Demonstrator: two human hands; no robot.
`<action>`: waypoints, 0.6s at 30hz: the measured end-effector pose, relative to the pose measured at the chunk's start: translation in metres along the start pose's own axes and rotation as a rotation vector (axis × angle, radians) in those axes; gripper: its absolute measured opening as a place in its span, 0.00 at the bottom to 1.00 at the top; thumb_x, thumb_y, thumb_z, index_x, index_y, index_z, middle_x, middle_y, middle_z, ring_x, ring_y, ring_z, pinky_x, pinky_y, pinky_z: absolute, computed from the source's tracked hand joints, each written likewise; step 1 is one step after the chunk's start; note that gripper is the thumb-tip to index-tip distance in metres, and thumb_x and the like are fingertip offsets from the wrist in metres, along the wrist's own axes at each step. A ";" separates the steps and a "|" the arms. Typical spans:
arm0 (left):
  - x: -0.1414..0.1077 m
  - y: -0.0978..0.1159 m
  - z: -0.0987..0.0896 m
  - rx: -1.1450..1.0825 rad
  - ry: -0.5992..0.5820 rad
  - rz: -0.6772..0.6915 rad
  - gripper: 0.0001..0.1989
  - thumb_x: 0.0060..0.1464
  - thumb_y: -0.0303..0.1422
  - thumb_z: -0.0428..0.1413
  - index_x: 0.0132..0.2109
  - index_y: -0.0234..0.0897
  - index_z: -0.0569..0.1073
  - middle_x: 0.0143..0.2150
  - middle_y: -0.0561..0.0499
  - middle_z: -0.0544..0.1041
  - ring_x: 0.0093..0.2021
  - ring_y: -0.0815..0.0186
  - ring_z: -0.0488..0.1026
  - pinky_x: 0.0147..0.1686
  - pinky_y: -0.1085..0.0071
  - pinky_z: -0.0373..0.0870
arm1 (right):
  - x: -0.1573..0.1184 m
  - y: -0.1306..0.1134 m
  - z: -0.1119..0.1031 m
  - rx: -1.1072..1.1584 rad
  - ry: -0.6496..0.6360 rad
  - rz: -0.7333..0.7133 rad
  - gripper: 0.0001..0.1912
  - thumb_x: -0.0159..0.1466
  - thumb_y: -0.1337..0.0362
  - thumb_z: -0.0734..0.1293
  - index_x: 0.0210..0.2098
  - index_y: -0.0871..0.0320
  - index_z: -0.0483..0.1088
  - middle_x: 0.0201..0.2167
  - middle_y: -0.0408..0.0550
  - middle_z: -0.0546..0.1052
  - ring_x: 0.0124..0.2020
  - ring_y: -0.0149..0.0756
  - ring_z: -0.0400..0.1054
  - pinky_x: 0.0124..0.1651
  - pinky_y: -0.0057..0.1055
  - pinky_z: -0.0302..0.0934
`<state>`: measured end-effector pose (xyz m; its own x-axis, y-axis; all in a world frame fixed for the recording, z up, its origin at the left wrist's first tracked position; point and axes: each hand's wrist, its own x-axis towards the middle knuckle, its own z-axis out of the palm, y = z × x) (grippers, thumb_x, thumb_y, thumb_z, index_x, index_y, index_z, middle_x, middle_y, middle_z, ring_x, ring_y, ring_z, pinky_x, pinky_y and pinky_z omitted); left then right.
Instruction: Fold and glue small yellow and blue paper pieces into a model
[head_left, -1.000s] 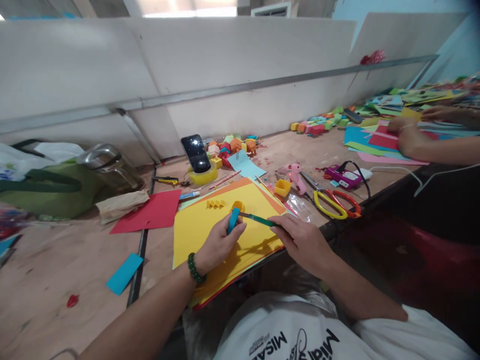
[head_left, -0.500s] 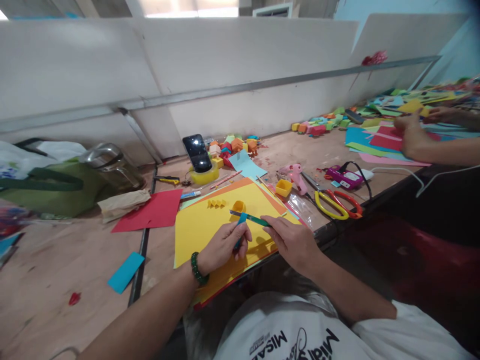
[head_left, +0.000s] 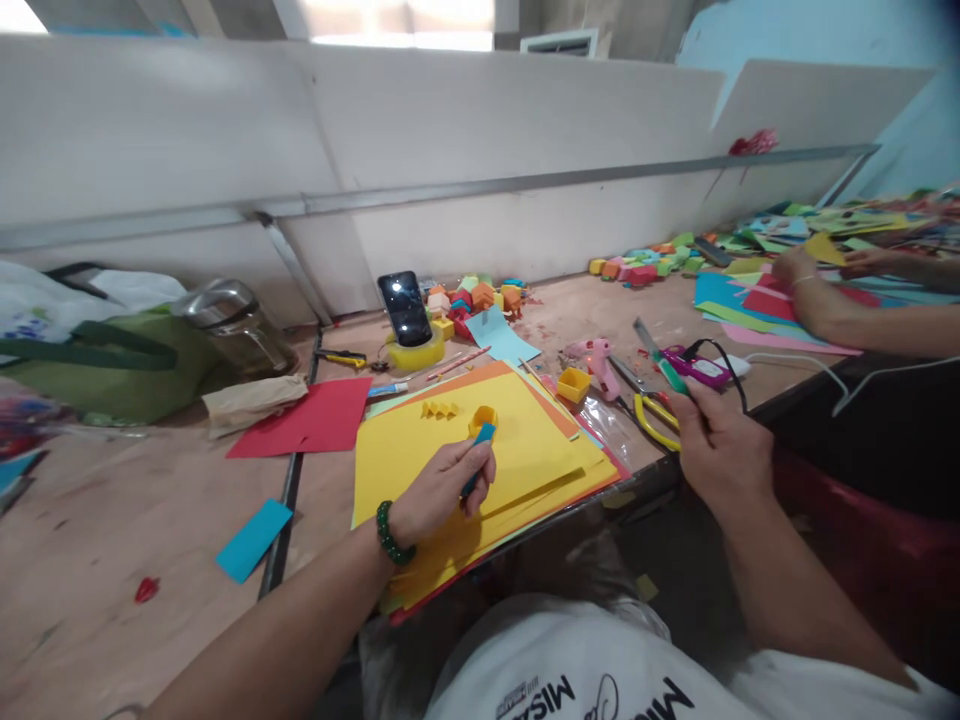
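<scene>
Head view, clock set on the stack of yellow paper [head_left: 405, 455]. Stack: flat, smooth matte sheets, edges uneven, orange sheet showing under the far edge. Table [head_left: 172, 500] brown, stained, scuffed. 9 o'clock: flat red paper [head_left: 330, 410], crumpled brown paper [head_left: 255, 403] touching it. 10: shiny metal-topped flask [head_left: 240, 335]. 11: glossy black phone [head_left: 406, 308] leaning on a round yellow tape roll [head_left: 418, 352]. 12: heap of small faceted paper shapes [head_left: 487, 297], mixed colours. 2: pink plastic glue gun [head_left: 598, 362], open yellow paper box [head_left: 574, 385] just beside it. 3: scissors [head_left: 656, 425], yellow loop visible, partly hidden by the right hand; clear crinkled plastic [head_left: 606, 425] nearer. 8: blue card [head_left: 255, 540], flat rectangle.

Blue strip [head_left: 486, 433]: narrow, matte, far end sticking out above the stack's middle. Left hand [head_left: 444, 485] grip closed on it, thumb on top. Strip end overlaps the yellow cup [head_left: 484, 413], angular folded paper; contact unclear. Zigzag yellow strip [head_left: 439, 410] at cup's 9. Right hand [head_left: 724, 440], 3 o'clock, grip closed round a green-handled tool [head_left: 671, 374], grey blade tilted toward 11.
</scene>
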<state>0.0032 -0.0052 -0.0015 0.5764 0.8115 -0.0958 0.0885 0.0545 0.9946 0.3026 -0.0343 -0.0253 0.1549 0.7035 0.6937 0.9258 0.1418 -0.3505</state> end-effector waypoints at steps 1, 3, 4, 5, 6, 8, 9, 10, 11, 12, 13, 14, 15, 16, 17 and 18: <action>0.001 -0.001 0.000 -0.020 0.008 0.018 0.27 0.51 0.57 0.50 0.26 0.36 0.66 0.12 0.58 0.62 0.13 0.75 0.56 0.16 0.77 0.54 | 0.002 0.004 -0.004 -0.032 -0.003 0.015 0.21 0.69 0.55 0.55 0.50 0.56 0.72 0.40 0.54 0.79 0.43 0.47 0.73 0.42 0.38 0.66; 0.002 -0.003 0.000 -0.055 0.014 0.056 0.26 0.51 0.56 0.51 0.26 0.36 0.66 0.13 0.59 0.61 0.15 0.74 0.57 0.17 0.77 0.55 | 0.003 0.007 -0.009 -0.123 -0.071 0.034 0.19 0.67 0.55 0.56 0.46 0.55 0.75 0.38 0.53 0.80 0.40 0.47 0.73 0.38 0.37 0.67; 0.003 -0.004 0.000 -0.060 0.021 0.074 0.25 0.51 0.56 0.52 0.26 0.36 0.66 0.14 0.59 0.61 0.15 0.74 0.57 0.17 0.77 0.55 | 0.003 0.006 -0.010 -0.169 -0.147 0.033 0.18 0.66 0.56 0.57 0.45 0.54 0.75 0.36 0.52 0.80 0.38 0.46 0.74 0.35 0.36 0.66; 0.004 -0.005 0.000 -0.054 0.038 0.091 0.25 0.51 0.55 0.52 0.26 0.36 0.66 0.15 0.59 0.61 0.16 0.75 0.57 0.17 0.77 0.55 | 0.003 0.004 -0.009 -0.215 -0.231 0.028 0.17 0.66 0.56 0.58 0.45 0.52 0.76 0.35 0.50 0.80 0.36 0.46 0.74 0.33 0.35 0.65; 0.004 -0.005 0.001 -0.040 0.068 0.107 0.25 0.50 0.55 0.53 0.26 0.36 0.66 0.15 0.59 0.61 0.16 0.75 0.57 0.17 0.77 0.55 | 0.003 0.002 -0.009 -0.261 -0.315 0.023 0.17 0.65 0.57 0.59 0.46 0.51 0.75 0.35 0.49 0.80 0.34 0.45 0.74 0.31 0.34 0.64; 0.004 -0.005 0.001 -0.002 0.134 0.118 0.26 0.48 0.56 0.54 0.26 0.35 0.67 0.15 0.59 0.61 0.16 0.75 0.57 0.17 0.77 0.55 | 0.007 -0.003 -0.006 -0.339 -0.466 0.008 0.16 0.65 0.57 0.60 0.48 0.48 0.75 0.34 0.48 0.80 0.32 0.44 0.74 0.29 0.32 0.62; 0.005 -0.005 0.001 0.012 0.161 0.111 0.27 0.46 0.57 0.55 0.26 0.35 0.68 0.15 0.59 0.61 0.15 0.75 0.57 0.17 0.77 0.55 | 0.009 -0.006 -0.004 -0.368 -0.521 0.002 0.16 0.65 0.57 0.60 0.49 0.47 0.74 0.33 0.48 0.81 0.33 0.43 0.74 0.29 0.32 0.61; 0.005 -0.004 0.001 0.019 0.180 0.096 0.27 0.45 0.58 0.56 0.27 0.34 0.69 0.15 0.59 0.62 0.15 0.75 0.58 0.16 0.77 0.55 | 0.012 -0.009 -0.002 -0.394 -0.563 0.000 0.17 0.65 0.57 0.60 0.50 0.47 0.74 0.33 0.48 0.81 0.33 0.43 0.74 0.30 0.31 0.61; 0.005 -0.004 0.000 0.019 0.191 0.077 0.28 0.43 0.58 0.57 0.28 0.34 0.71 0.15 0.58 0.64 0.15 0.75 0.59 0.16 0.77 0.56 | 0.014 -0.011 0.002 -0.416 -0.596 0.000 0.17 0.66 0.57 0.60 0.50 0.47 0.74 0.33 0.48 0.81 0.34 0.43 0.74 0.30 0.31 0.61; 0.006 -0.004 -0.001 0.014 0.198 0.058 0.28 0.42 0.58 0.57 0.29 0.33 0.72 0.15 0.57 0.66 0.15 0.75 0.60 0.16 0.77 0.56 | 0.015 -0.013 0.006 -0.427 -0.624 -0.003 0.17 0.66 0.57 0.59 0.50 0.48 0.73 0.33 0.48 0.81 0.36 0.43 0.74 0.32 0.31 0.61; 0.006 -0.005 -0.001 0.006 0.203 0.042 0.28 0.42 0.58 0.58 0.30 0.33 0.74 0.16 0.56 0.67 0.14 0.75 0.61 0.16 0.77 0.57 | 0.016 -0.013 0.010 -0.431 -0.646 -0.009 0.16 0.67 0.57 0.59 0.50 0.49 0.73 0.35 0.48 0.80 0.38 0.43 0.74 0.33 0.32 0.61; 0.007 -0.005 -0.002 -0.004 0.210 0.033 0.28 0.42 0.57 0.58 0.30 0.32 0.75 0.16 0.56 0.69 0.14 0.75 0.62 0.16 0.77 0.58 | 0.016 -0.013 0.015 -0.434 -0.660 -0.014 0.16 0.67 0.58 0.59 0.49 0.50 0.73 0.37 0.49 0.80 0.40 0.44 0.74 0.34 0.33 0.62; 0.007 -0.006 -0.003 -0.015 0.220 0.030 0.28 0.42 0.57 0.58 0.31 0.32 0.76 0.16 0.55 0.70 0.14 0.74 0.62 0.16 0.77 0.59 | 0.015 -0.011 0.020 -0.436 -0.655 -0.020 0.16 0.67 0.58 0.59 0.48 0.52 0.74 0.38 0.50 0.80 0.41 0.45 0.73 0.35 0.34 0.63; 0.008 -0.006 -0.003 -0.024 0.229 0.030 0.27 0.42 0.56 0.58 0.31 0.32 0.76 0.16 0.54 0.70 0.14 0.74 0.63 0.16 0.77 0.59 | 0.014 -0.010 0.025 -0.432 -0.625 -0.030 0.15 0.66 0.58 0.60 0.47 0.53 0.74 0.39 0.52 0.79 0.42 0.47 0.72 0.36 0.36 0.63; 0.008 -0.006 -0.004 -0.031 0.237 0.032 0.27 0.42 0.56 0.59 0.31 0.32 0.77 0.17 0.54 0.71 0.14 0.74 0.63 0.16 0.77 0.60 | 0.013 -0.009 0.029 -0.416 -0.564 -0.043 0.14 0.66 0.59 0.61 0.46 0.54 0.75 0.40 0.53 0.79 0.43 0.48 0.71 0.37 0.37 0.64; 0.008 -0.007 -0.004 -0.036 0.240 0.034 0.27 0.42 0.55 0.59 0.31 0.32 0.77 0.17 0.53 0.71 0.15 0.74 0.63 0.17 0.77 0.61 | 0.012 -0.010 0.031 -0.375 -0.481 -0.061 0.13 0.65 0.59 0.62 0.44 0.55 0.75 0.40 0.54 0.78 0.44 0.49 0.71 0.38 0.38 0.64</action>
<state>0.0044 0.0032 -0.0088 0.3682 0.9281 -0.0545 0.0412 0.0422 0.9983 0.2848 -0.0057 -0.0326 0.0060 0.9498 0.3127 0.9999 -0.0020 -0.0131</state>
